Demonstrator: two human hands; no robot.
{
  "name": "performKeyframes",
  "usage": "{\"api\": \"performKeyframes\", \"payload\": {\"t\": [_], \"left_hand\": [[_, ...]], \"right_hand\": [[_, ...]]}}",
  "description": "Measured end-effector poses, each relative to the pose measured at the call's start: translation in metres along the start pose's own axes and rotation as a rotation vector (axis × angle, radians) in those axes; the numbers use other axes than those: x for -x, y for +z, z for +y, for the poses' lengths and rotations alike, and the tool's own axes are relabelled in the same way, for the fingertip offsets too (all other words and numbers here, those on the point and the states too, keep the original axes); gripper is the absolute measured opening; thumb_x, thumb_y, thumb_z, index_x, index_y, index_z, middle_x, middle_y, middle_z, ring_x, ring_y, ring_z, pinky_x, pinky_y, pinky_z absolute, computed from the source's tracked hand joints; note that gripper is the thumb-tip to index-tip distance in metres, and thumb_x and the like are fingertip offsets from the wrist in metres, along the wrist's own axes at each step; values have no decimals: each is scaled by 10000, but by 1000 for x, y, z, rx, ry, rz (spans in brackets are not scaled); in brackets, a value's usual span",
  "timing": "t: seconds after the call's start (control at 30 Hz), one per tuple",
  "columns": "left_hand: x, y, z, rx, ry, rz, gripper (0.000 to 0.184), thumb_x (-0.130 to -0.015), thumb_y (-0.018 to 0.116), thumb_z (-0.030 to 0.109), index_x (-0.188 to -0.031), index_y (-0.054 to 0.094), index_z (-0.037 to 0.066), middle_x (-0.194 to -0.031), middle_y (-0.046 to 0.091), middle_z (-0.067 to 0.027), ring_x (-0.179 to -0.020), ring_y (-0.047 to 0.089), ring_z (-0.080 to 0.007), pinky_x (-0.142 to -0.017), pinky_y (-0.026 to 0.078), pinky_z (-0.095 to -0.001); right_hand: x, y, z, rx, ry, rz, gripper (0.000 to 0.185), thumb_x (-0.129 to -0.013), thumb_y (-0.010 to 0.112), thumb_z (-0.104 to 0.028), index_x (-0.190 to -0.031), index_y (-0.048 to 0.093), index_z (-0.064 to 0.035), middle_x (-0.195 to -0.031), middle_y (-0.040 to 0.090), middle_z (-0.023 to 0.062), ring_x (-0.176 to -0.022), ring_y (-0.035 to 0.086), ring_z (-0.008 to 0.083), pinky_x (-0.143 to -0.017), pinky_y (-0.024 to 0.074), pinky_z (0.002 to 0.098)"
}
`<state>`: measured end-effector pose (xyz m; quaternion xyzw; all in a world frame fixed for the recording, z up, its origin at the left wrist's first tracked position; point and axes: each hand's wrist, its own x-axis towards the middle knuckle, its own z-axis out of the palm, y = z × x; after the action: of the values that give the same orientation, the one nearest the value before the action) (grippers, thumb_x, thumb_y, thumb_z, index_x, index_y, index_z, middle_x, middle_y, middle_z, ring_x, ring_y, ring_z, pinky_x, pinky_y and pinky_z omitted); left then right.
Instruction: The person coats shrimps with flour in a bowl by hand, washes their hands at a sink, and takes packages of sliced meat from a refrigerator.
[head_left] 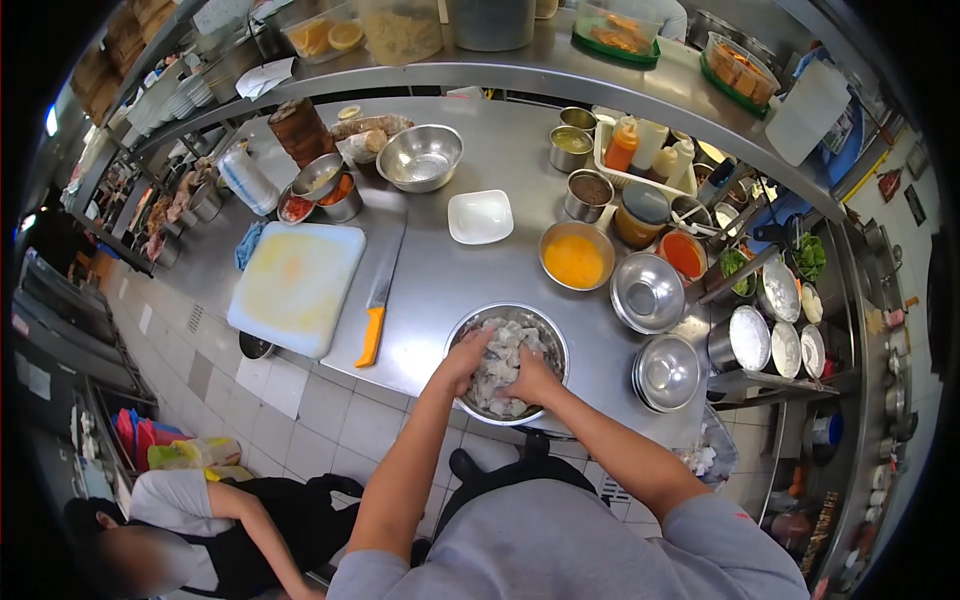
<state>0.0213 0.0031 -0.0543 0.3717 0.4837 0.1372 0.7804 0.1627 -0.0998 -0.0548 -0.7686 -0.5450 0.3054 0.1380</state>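
Observation:
A metal bowl (556, 335) stands at the front edge of the steel counter, filled with greyish, translucent pieces that look like raw shrimp (497, 372). My left hand (464, 360) is in the bowl from the left, its fingers curled into the shrimp. From the right, my right hand (534, 378) grips the same pile, thumb toward the middle. Shrimp partly cover the fingertips of both hands. Left of the bowl lies a knife (371, 335) with an orange handle, beside a white cutting board (298, 285).
A bowl of orange-yellow liquid (575, 260) and stacked metal bowls (668, 372) stand to the right. A white dish (480, 217) and a perforated metal bowl (420, 160) are farther back. A shelf (500, 75) spans above. Another person (240, 520) is at lower left.

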Motion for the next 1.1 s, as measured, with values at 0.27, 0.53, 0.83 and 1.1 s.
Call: {"api": "performKeyframes", "payload": {"t": [0.27,0.53,0.83,1.1], "left_hand": [[27,8,-4,437,53,-101,340,-981,505,282,-1205,587,40,-1177,642,-103,-1080,628,-251,-946,509,-403],[73,7,5,379,255,61,249,-975,506,225,-1082,643,46,-1127,618,-65,-1118,522,-175,-986,408,-308],[100,22,12,154,336,112,423,-977,497,393,-1248,544,72,-1320,528,-143,-1287,417,-307,-1085,266,-577],[80,42,-29,526,38,175,670,-965,503,477,-1497,240,166,-1531,299,-121,-1379,326,-389,-1032,154,-758]], "right_hand": [[-20,-17,17,-751,-263,-298,731,-665,768,-67,-1329,470,10,-1196,615,137,-1103,591,231,-959,476,349],[-39,-60,2,47,-491,-185,317,-792,613,-107,-1103,646,-60,-1028,673,221,-1004,632,392,-864,508,456],[-47,-84,-19,122,-656,-275,509,-727,683,-85,-1218,568,-18,-1198,598,234,-1170,546,384,-1002,438,419],[-82,-56,14,-168,-263,-447,704,-792,733,-351,-1358,486,-14,-1368,486,271,-1293,465,357,-1039,422,384]]}}
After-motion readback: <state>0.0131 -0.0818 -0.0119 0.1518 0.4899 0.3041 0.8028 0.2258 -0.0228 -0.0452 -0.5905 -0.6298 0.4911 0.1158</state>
